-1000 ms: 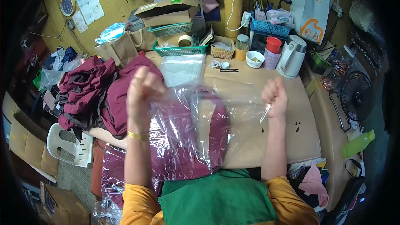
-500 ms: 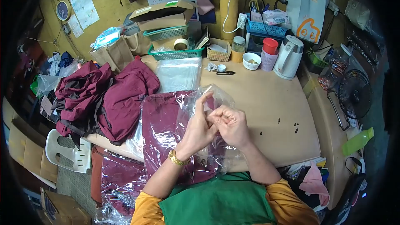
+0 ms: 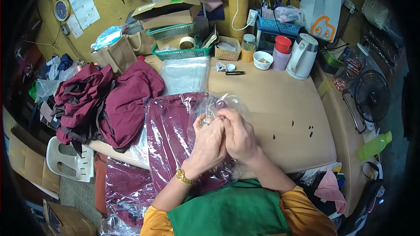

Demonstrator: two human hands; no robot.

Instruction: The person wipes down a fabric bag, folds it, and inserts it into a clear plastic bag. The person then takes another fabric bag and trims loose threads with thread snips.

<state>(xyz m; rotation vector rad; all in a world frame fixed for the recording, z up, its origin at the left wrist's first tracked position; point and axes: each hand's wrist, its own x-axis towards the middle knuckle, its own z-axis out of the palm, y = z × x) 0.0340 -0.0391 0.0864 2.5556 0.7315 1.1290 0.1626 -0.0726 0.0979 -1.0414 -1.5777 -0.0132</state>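
A maroon garment in a clear plastic bag [image 3: 168,137] lies flat at the table's front edge. Over the bag's right part, my left hand [image 3: 210,139] is closed, its fingers curled round loose plastic film. Pressed against it, my right hand [image 3: 238,136] pinches at the film with thumb and fingertips; anything smaller between the fingertips is hidden. Crumpled film stands up just beyond both hands. Left of the bag lies a heap of unbagged maroon garments [image 3: 131,105]. Behind it rests a stack of flat clear bags [image 3: 184,75].
A small black thread snipper [image 3: 235,73] lies near a white bowl [image 3: 263,61]. A white electric kettle [image 3: 302,57] and a pink cup [image 3: 281,59] stand at the back right. A green basket [image 3: 181,53] sits at the back. Another bagged garment [image 3: 127,188] hangs below the front edge.
My left hand's raised index finger has curled down, and the hand has turned over around the film. My right hand has shifted slightly and stays against it. The whole view has moved a little.
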